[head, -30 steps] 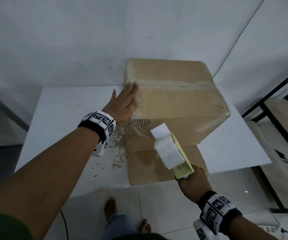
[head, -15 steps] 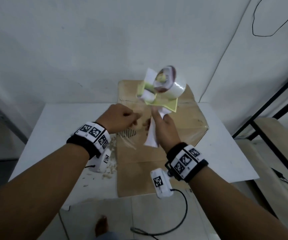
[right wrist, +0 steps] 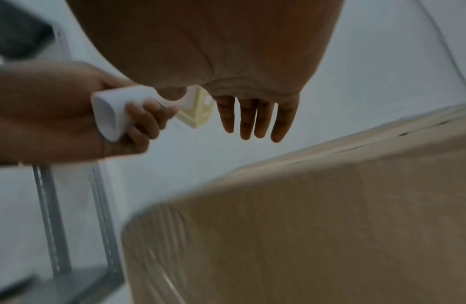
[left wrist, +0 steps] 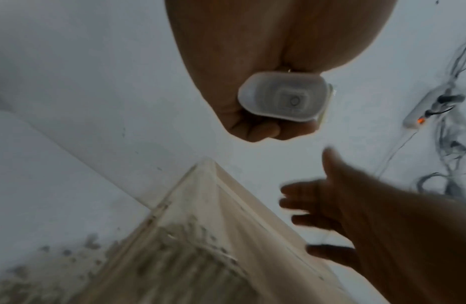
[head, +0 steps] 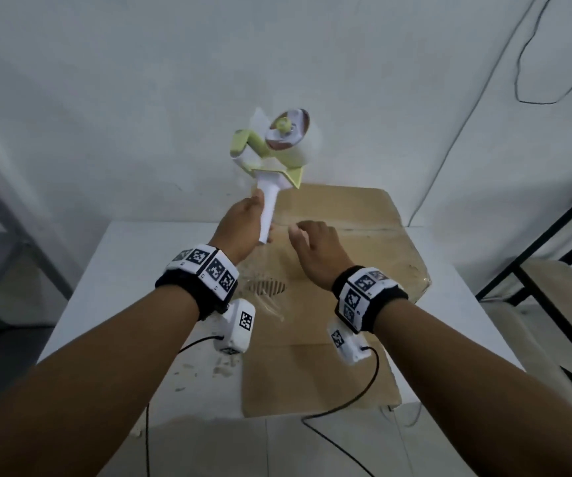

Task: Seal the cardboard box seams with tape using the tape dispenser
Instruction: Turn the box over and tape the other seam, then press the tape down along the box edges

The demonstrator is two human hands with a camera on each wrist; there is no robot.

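A brown cardboard box (head: 353, 256) stands on a white table (head: 116, 280), its top seam running left to right. My left hand (head: 243, 225) grips the white handle of a pale green tape dispenser (head: 270, 149), held upright above the box's far left corner with its tape roll on top. The handle's end (left wrist: 283, 98) fills my left palm (left wrist: 226, 82). The right hand (head: 315, 242) hovers just over the box top, fingers straight and holding nothing. In the right wrist view those fingers (right wrist: 255, 117) hang above the box (right wrist: 317, 226), beside the dispenser handle (right wrist: 114, 111).
A loose flat cardboard sheet (head: 315, 376) lies under the box at the table's near edge. Cardboard crumbs (head: 222, 366) litter the table left of it. A black metal rack (head: 546, 256) stands at the right, a grey frame (head: 12, 235) at the left. Cables hang from my wrists.
The dispenser has passed from my right hand to my left. The right hand has let go and dropped open over the box top. My view has tilted up.
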